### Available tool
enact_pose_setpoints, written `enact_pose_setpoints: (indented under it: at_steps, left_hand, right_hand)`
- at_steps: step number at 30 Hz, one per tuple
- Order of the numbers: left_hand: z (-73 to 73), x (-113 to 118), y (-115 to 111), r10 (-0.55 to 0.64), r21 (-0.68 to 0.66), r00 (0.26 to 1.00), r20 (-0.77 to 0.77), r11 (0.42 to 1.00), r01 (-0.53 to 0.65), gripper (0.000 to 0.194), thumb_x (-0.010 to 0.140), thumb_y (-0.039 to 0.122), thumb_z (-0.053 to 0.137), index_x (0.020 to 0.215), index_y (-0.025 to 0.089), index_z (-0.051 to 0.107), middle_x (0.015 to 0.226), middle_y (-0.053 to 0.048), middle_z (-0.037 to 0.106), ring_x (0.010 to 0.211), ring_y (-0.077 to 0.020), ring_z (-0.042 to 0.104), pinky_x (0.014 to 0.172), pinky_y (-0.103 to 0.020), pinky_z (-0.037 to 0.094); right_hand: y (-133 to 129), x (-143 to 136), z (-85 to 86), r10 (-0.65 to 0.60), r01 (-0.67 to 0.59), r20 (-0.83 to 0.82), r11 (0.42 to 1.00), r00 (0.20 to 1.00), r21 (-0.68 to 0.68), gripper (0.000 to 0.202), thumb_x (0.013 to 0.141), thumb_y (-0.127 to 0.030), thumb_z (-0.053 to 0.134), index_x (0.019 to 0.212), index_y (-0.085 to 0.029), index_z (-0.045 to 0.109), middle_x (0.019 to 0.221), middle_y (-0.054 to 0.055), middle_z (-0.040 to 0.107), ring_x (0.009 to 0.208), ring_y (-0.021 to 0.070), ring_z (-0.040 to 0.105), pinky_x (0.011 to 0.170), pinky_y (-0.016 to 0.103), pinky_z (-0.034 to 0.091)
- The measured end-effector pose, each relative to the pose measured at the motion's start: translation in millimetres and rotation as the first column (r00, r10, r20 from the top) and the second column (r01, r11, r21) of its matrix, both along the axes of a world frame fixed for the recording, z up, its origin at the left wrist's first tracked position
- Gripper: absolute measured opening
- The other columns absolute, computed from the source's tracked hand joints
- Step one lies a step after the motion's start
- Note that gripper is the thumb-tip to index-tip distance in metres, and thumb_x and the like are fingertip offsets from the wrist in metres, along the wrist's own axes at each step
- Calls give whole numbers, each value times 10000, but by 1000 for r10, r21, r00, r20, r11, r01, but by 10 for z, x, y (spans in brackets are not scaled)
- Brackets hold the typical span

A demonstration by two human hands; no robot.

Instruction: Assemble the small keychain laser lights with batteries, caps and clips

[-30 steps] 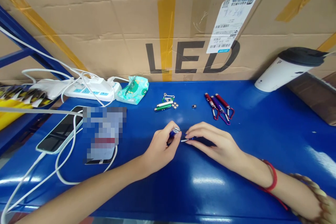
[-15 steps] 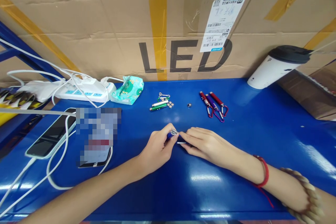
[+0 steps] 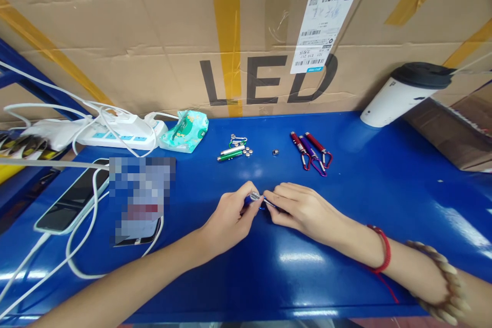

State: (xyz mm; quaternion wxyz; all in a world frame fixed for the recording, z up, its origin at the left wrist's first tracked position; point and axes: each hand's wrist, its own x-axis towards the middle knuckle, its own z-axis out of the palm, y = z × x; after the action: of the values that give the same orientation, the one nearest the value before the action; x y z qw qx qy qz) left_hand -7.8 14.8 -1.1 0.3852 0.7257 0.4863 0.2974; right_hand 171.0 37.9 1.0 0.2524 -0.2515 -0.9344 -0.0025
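My left hand (image 3: 230,215) pinches a small blue keychain flashlight (image 3: 251,198), its silver end turned toward my right hand. The fingers of my right hand (image 3: 302,207) close on a small carabiner clip (image 3: 269,203) with a silver bar and a bit of blue, right beside the flashlight's end. Whether the two parts are joined is hidden by the fingertips. Farther back lie a green flashlight tube (image 3: 230,156), a silver tube (image 3: 232,150), several button cells (image 3: 248,151) and loose clips (image 3: 238,140). A small metal piece (image 3: 275,152) lies alone to their right.
Red and purple keychain flashlights (image 3: 307,149) lie right of centre. A white cup (image 3: 400,97) leans at the back right beside a cardboard box (image 3: 453,138). On the left are a power strip (image 3: 115,138), tissue pack (image 3: 186,132), phone (image 3: 73,197) and white cables (image 3: 71,251).
The silver bar of the clip at my right fingertips has tilted and shows more, with some blue beside it. My left hand keeps its grip on the flashlight. The view has shifted slightly.
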Motion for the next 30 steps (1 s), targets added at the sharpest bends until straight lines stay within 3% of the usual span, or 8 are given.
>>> enact_pose_setpoints:
  at_steps: [4, 9, 15, 20, 30]
  left_hand:
    - [21, 0, -17, -34, -57, 992, 119, 998, 41, 134, 858, 268, 476, 804, 218, 364, 623, 77, 408, 494, -74, 341, 463, -176, 304]
    - [-16, -29, -26, -71, -121, 977, 200, 988, 96, 76, 925, 269, 345, 867, 226, 321, 668, 55, 438, 595, -105, 444, 572, -228, 357]
    - [-2, 2, -21, -83, -159, 957, 278, 979, 131, 194, 844, 254, 510, 889, 233, 322, 757, 36, 463, 669, -114, 457, 559, -207, 344]
    - [20, -8, 4, -142, -95, 958, 250, 981, 170, 52, 904, 222, 400, 949, 210, 377, 639, 60, 458, 580, -105, 428, 588, -229, 335]
    - [16, -29, 2, -165, -49, 957, 239, 982, 182, 50, 927, 211, 343, 947, 191, 383, 617, 63, 444, 548, -102, 405, 579, -231, 321]
  right_hand:
    - [45, 47, 34, -7, 7, -1, 999, 1000, -48, 337, 959, -221, 304, 837, -130, 604, 598, 19, 515, 539, 129, 463, 534, 246, 418]
    - [113, 136, 30, -80, 72, -135, 995, 988, -67, 226, 937, -214, 386, 900, -141, 597, 670, 36, 557, 613, 132, 511, 603, 257, 458]
    - [69, 159, 22, -48, 46, -247, 999, 968, -11, 151, 888, -157, 489, 1016, -135, 566, 740, 49, 585, 652, 137, 530, 636, 264, 484]
    - [21, 155, 51, -48, 50, -289, 999, 956, 1, 217, 874, -128, 498, 1083, -173, 537, 794, 54, 600, 685, 143, 544, 649, 264, 484]
    - [42, 123, 56, -11, 18, -229, 999, 973, 29, 138, 896, -158, 484, 996, -113, 568, 729, 51, 588, 647, 129, 522, 634, 273, 478]
